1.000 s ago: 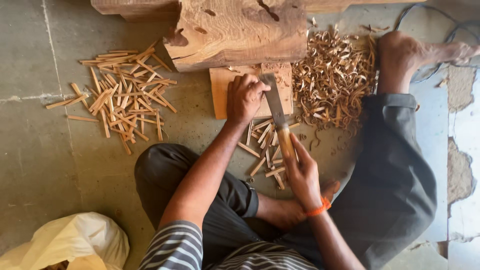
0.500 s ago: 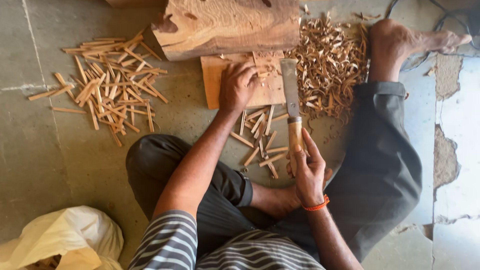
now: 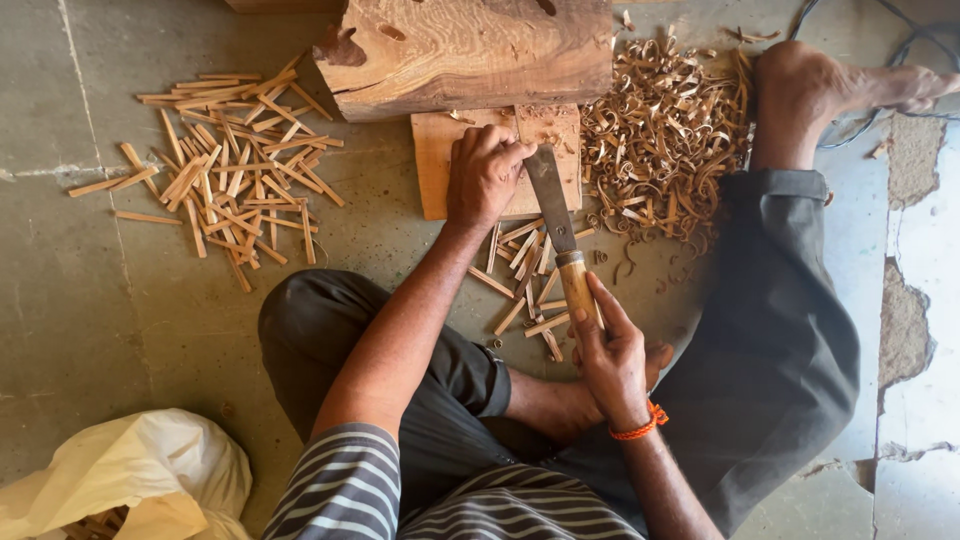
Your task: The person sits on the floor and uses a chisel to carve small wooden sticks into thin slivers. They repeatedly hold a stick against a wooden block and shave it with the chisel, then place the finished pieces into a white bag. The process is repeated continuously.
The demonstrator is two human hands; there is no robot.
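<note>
- Head view: the person sits on the floor (image 3: 120,330) with a flat wooden board (image 3: 440,170) in front of the crossed legs, under the edge of a big log (image 3: 470,50).
- The left hand (image 3: 485,180) is closed, pinning a small piece down on the board; the piece itself is hidden under the fingers.
- The right hand (image 3: 610,355) is wrapped around the wooden handle of a broad knife (image 3: 558,220).
- Half a second ago the blade was lifted to the right of the board; now it is swung in, its tip beside the left fingers.
- That suggests another cutting stroke is in hand.
- Cut sticks (image 3: 525,275) lie just below the board, a bigger pile (image 3: 225,165) well to its left, curled shavings (image 3: 660,140) to its right.
</note>
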